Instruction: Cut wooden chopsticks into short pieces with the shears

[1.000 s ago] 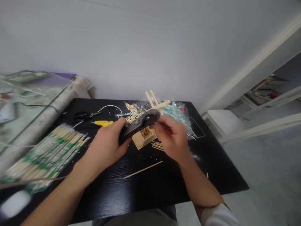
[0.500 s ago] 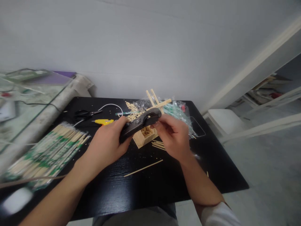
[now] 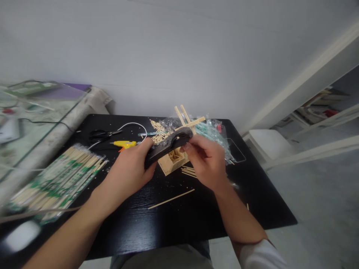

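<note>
My left hand [image 3: 133, 164] is wrapped round a black hand cutter [image 3: 165, 145], its hooked jaw pointing right. A small pale tip of a thin wooden stick [image 3: 177, 138] shows in the jaw opening. At that jaw my right hand [image 3: 207, 158] has its fingers pinched on the stick, most of which they hide. Below the cutter sits a pale wooden structure [image 3: 167, 165] with a hollow middle, partly covered. Several thin sticks [image 3: 188, 172] lie beside it, and a single stick [image 3: 171, 198] rests nearer the front.
A yellow glue gun [image 3: 125, 144] and black scissors [image 3: 102, 134] lie at the back left. Wrapped chopsticks [image 3: 58, 179] cover the left side. Behind the cutter are small cut pieces [image 3: 158, 127], crossed sticks [image 3: 192, 122] and plastic packaging [image 3: 214, 136]. A white mouse [image 3: 24, 235] is at lower left.
Both hands and the cutter hold nearly the same pose, with the cutter very slightly shifted right. The view has moved a little; the things on the table stay put.
</note>
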A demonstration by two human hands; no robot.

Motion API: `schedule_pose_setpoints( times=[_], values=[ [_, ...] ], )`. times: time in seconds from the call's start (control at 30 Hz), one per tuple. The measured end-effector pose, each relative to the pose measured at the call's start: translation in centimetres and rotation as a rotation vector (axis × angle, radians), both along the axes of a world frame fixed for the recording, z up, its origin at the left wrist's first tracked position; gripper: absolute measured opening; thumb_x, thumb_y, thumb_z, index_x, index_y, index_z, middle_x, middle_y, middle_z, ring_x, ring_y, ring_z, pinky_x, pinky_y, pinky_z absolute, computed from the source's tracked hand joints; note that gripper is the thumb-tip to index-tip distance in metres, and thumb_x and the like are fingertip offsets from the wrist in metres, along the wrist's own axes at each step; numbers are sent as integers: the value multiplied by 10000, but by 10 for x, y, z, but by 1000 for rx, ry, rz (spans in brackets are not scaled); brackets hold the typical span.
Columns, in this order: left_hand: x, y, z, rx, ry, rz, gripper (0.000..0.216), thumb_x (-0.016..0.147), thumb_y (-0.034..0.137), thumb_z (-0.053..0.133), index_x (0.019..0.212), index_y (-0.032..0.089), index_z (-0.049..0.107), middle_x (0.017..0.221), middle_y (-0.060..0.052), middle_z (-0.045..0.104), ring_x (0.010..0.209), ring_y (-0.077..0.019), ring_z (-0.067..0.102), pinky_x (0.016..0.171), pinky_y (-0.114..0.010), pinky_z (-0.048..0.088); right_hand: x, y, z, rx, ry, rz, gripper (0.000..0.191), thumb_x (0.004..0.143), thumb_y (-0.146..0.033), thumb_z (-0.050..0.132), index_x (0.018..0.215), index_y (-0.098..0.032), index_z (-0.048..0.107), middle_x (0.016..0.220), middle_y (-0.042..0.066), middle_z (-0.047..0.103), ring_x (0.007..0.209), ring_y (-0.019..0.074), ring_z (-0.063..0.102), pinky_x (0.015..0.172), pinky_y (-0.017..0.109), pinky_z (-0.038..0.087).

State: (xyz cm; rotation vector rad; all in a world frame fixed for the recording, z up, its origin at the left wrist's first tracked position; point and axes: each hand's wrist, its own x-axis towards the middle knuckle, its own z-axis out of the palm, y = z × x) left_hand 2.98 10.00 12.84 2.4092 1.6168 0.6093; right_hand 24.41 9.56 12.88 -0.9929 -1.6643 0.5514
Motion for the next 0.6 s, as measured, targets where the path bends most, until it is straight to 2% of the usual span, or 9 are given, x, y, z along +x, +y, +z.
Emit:
schedule_pose_setpoints(
  times=[0.3,0.6],
  values=[
    [-2,1,-5,23,83,11,66,876,242,530,933,242,497,736,-41,690,677,-251,702,588,-301,428,0,0,-3,-24,-2,-2,185,987,-258,607,830,-211,693,730,3,677,620,135,594,575,278,468],
    [-1,-1,-3,29,150,30,54,908,254,534,943,245,494,747,-38,704,692,-254,713,596,-308,422,1,1,-1,-16,-11,-8,204,987,-274,598,813,-211,684,727,9,684,626,140,601,579,281,474]
  ],
)
